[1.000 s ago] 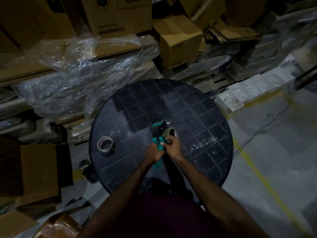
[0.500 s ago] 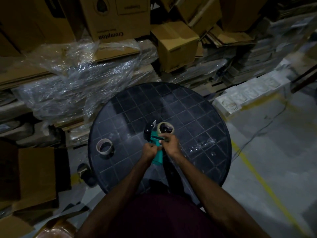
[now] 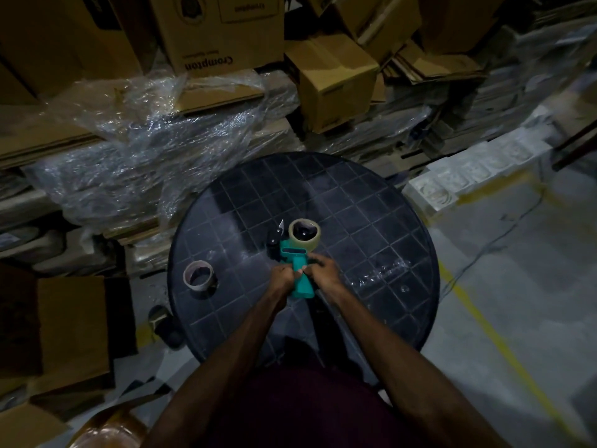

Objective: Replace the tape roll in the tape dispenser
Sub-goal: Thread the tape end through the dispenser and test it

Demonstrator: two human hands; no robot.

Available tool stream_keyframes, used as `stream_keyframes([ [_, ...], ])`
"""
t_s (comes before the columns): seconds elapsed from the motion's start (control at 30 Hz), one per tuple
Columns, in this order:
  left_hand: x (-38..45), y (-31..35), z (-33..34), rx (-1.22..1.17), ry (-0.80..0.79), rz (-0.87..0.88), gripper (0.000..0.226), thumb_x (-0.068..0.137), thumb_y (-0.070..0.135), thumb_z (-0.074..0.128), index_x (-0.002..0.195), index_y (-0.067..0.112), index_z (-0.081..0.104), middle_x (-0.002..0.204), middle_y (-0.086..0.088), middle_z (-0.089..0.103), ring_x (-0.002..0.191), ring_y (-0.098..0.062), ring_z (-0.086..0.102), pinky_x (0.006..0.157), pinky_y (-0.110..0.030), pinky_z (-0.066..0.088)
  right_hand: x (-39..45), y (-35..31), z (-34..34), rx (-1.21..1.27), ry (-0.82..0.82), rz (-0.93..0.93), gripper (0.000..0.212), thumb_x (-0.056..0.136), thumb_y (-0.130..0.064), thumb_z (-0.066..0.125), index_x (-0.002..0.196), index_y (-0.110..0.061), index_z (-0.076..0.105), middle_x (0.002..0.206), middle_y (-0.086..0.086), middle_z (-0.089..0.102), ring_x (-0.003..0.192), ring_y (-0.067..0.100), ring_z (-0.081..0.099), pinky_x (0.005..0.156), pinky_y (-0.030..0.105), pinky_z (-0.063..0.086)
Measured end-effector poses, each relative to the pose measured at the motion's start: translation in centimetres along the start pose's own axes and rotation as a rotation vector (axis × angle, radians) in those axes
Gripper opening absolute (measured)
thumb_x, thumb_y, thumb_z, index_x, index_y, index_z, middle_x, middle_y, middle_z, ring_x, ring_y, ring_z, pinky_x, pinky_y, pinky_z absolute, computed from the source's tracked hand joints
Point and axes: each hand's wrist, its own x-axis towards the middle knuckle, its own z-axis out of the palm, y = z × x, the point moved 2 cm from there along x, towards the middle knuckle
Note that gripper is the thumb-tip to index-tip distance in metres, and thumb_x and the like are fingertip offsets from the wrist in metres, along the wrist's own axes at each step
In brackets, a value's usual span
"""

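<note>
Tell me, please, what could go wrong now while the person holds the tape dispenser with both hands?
The left hand and right hand grip the teal tape dispenser near its exposed blade; a slip could cut a finger. The tape roll on the dispenser may sit loosely and could come off. Dim light makes threading errors likely.

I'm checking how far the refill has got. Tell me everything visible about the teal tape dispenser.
The teal tape dispenser looks plastic, with a slotted head and a handle pointing toward the person. A tan tape roll sits at its far end, a dark roller and blade to its left. It is over the round black table. The left hand and right hand grip the handle.
</note>
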Motion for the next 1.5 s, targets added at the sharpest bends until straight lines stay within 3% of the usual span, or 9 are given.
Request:
stream_keyframes([
  [0.2,2.3,-0.9,0.3,0.096,-0.062,-0.076,0.029,0.094,0.021,0.06,0.11,-0.003,0.067,0.106,-0.019,0.069,0.093,-0.024,0.064,0.081,-0.032,0.05,2.5,1.7,0.4,-0.053,-0.023,0.006,0.04,0.074,0.001,0.056,0.104,-0.017,0.074,0.1,0.007,0.075,0.092,0.027,0.072,0.086,0.047,0.059],
  [0.33,3.5,-1.2,0.0,0.069,-0.033,-0.113,0.023,0.091,0.016,0.057,0.103,-0.002,0.065,0.105,-0.016,0.068,0.097,-0.027,0.066,0.091,-0.044,0.055,7.4,5.9,1.3,-0.079,0.043,0.029,0.043,0.074,-0.002,0.059,0.11,-0.021,0.073,0.105,0.006,0.075,0.091,0.023,0.072,0.088,0.047,0.059],
  [0.63,7.8,-1.5,0.6,-0.064,-0.012,-0.207,0.021,0.084,0.007,0.07,0.101,-0.005,0.071,0.1,-0.016,0.071,0.091,-0.027,0.067,0.09,-0.046,0.054,6.8,1.2,1.7,-0.008,0.012,0.117,0.042,0.085,0.005,0.06,0.125,-0.009,0.062,0.094,0.007,0.068,0.087,0.02,0.064,0.085,0.034,0.055],
  [0.77,8.9,-1.0,0.4,0.004,-0.02,-0.14,0.023,0.085,-0.003,0.066,0.108,-0.006,0.069,0.095,-0.013,0.067,0.081,-0.022,0.063,0.076,-0.032,0.055,9.1,2.3,2.1,-0.024,0.045,0.115,0.046,0.079,0.012,0.058,0.114,-0.016,0.068,0.095,0.021,0.073,0.084,0.02,0.063,0.088,0.039,0.055],
  [0.9,11.0,-2.2,-0.2,0.075,-0.04,-0.131,0.034,0.081,-0.007,0.061,0.115,-0.004,0.066,0.1,-0.012,0.067,0.078,-0.022,0.063,0.072,-0.031,0.054,11.2,3.3,2.3,-0.003,0.024,0.16,0.042,0.082,0.019,0.052,0.117,0.0,0.063,0.096,0.011,0.064,0.074,0.01,0.062,0.068,0.01,0.051],
  [1.0,11.8,-3.0,-0.2,0.121,-0.033,-0.131,0.042,0.069,0.01,0.066,0.111,0.005,0.07,0.1,-0.012,0.073,0.082,-0.02,0.066,0.079,-0.037,0.056,12.5,4.1,2.6,-0.001,0.056,0.137,0.045,0.077,0.025,0.051,0.116,0.006,0.063,0.098,0.012,0.064,0.061,-0.004,0.059,0.063,0.007,0.05],
  [1.1,11.2,-2.2,0.2,0.084,-0.005,-0.15,0.033,0.075,0.002,0.066,0.107,0.003,0.07,0.093,-0.01,0.071,0.082,-0.019,0.063,0.071,-0.029,0.054,13.3,4.9,2.8,0.017,0.068,0.146,0.046,0.074,0.028,0.047,0.113,0.011,0.064,0.101,0.015,0.065,0.07,0.001,0.061,0.066,0.011,0.05],
  [1.27,11.0,-2.0,0.5,0.106,0.012,-0.123,0.045,0.066,0.02,0.057,0.107,0.006,0.07,0.093,-0.01,0.073,0.079,-0.016,0.064,0.073,-0.031,0.052,12.4,5.0,3.0,0.034,0.056,0.112,0.046,0.073,0.023,0.051,0.113,0.005,0.065,0.11,0.025,0.068,0.095,0.024,0.062,0.089,0.039,0.053],
  [1.5,9.1,-1.5,0.5,0.516,-0.111,-0.071,0.039,0.083,0.027,0.063,0.12,0.011,0.062,0.112,-0.017,0.071,0.105,-0.033,0.066,0.088,-0.038,0.053,9.1,4.8,2.2,-0.119,-0.013,0.095,0.033,0.084,0.011,0.056,0.116,0.005,0.062,0.104,0.012,0.066,0.092,0.018,0.06,0.073,0.01,0.049],
])
